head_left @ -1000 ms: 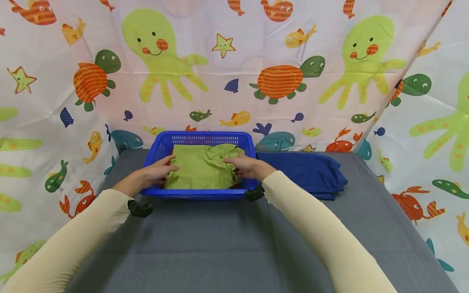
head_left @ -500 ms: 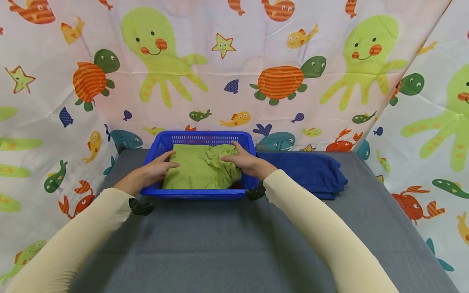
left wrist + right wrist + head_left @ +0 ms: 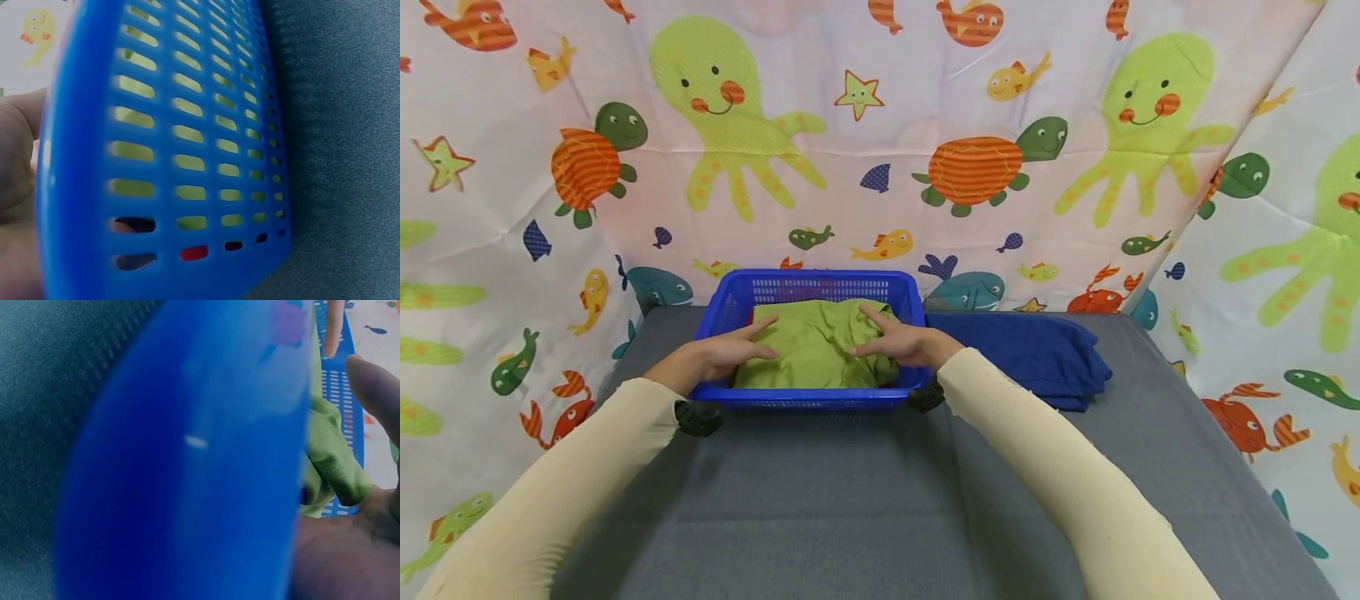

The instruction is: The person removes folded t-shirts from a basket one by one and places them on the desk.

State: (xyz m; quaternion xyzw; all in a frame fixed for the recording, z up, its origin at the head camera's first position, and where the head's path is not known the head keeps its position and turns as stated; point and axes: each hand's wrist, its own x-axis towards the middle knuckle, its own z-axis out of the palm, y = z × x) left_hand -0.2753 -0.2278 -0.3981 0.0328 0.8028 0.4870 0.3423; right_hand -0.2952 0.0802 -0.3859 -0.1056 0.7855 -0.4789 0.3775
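Note:
A green cloth (image 3: 812,346) lies folded and wrinkled inside a blue plastic basket (image 3: 820,398). At the cloth's left side is my left hand (image 3: 722,354), its thumb and index finger extended over it; the other fingers are hidden. My right hand (image 3: 904,342) is at the cloth's right side, thumb and index finger spread apart over the fabric. In the right wrist view, bunched green cloth (image 3: 331,447) shows beside the right hand (image 3: 350,556), behind the basket's near rim. The left wrist view shows green fabric through the basket's slotted wall (image 3: 165,144).
A folded navy blue cloth (image 3: 1022,354) lies right of the basket on the grey-covered table (image 3: 820,500). Something red (image 3: 194,252) shows through a basket slot. Behind stands a curtain (image 3: 880,192) printed with sea animals.
My left hand has moved slightly right, further over the green cloth. The right thumb and index finger have shifted on the cloth's right side, and the cloth's creases and outline have changed.

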